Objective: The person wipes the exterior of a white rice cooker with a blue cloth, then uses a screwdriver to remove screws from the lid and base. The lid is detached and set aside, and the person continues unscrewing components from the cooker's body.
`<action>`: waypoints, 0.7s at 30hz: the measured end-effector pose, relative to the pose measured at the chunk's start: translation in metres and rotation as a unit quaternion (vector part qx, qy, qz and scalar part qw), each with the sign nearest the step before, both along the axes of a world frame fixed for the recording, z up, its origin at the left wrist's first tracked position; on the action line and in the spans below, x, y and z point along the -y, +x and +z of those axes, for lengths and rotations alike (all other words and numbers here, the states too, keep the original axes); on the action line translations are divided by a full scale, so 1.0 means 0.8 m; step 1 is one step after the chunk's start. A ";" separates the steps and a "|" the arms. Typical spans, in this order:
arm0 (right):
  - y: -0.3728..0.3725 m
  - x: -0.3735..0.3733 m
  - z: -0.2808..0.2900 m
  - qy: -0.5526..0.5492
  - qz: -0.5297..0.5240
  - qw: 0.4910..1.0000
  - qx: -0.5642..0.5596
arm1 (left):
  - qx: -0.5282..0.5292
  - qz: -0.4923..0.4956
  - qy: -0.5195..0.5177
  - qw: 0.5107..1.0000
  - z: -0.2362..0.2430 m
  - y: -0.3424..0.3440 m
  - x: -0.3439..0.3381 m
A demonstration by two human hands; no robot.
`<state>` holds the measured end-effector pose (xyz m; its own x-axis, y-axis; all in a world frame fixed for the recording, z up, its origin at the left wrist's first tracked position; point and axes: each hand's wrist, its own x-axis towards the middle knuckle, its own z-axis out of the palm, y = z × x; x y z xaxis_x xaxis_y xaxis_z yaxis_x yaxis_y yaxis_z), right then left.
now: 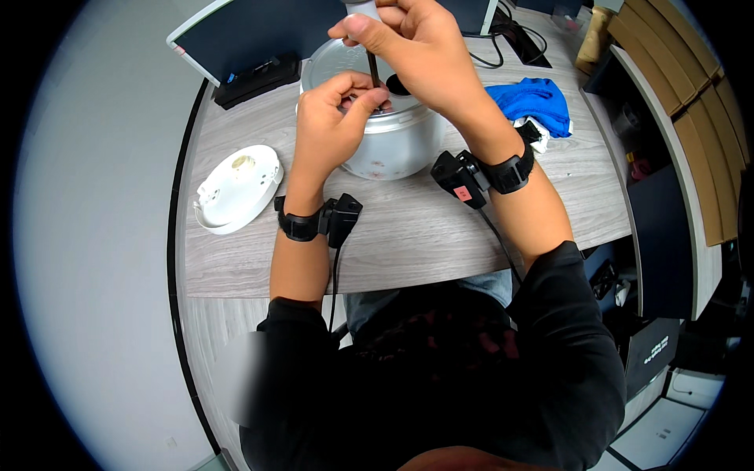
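Observation:
A white rice cooker stands upright on the desk in front of me, its metal-grey top facing up with a dark round opening in it. My right hand is closed around the light grey handle of a screwdriver, held upright with its dark shaft pointing down at the cooker's near rim. At the lower end of the shaft, my left hand pinches with thumb and forefinger. What sits between those fingertips is hidden. A detached white oval cover lies on the desk to the left.
Behind the cooker is a monitor, with a black box-shaped object before it. A blue cloth lies right of the cooker. Cardboard pieces lean by the shelf on the right. Black wrist devices trail cables from both forearms.

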<state>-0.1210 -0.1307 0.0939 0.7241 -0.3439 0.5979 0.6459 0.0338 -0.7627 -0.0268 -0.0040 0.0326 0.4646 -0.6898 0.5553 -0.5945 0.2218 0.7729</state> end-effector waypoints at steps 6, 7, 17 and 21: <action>0.006 0.010 -0.001 -0.246 -0.269 0.931 -0.026 | 0.007 0.024 -0.003 1.000 0.001 -0.003 0.001; 0.006 0.010 0.000 -0.199 -0.219 0.955 -0.028 | 0.010 0.020 -0.007 1.000 0.002 -0.003 0.001; 0.013 0.008 -0.007 -0.014 -0.057 0.998 -0.018 | 0.023 0.010 0.015 1.000 0.005 -0.001 -0.003; 0.006 0.000 0.005 -0.068 -0.123 0.988 -0.066 | 0.072 0.059 0.029 0.995 0.007 -0.005 -0.003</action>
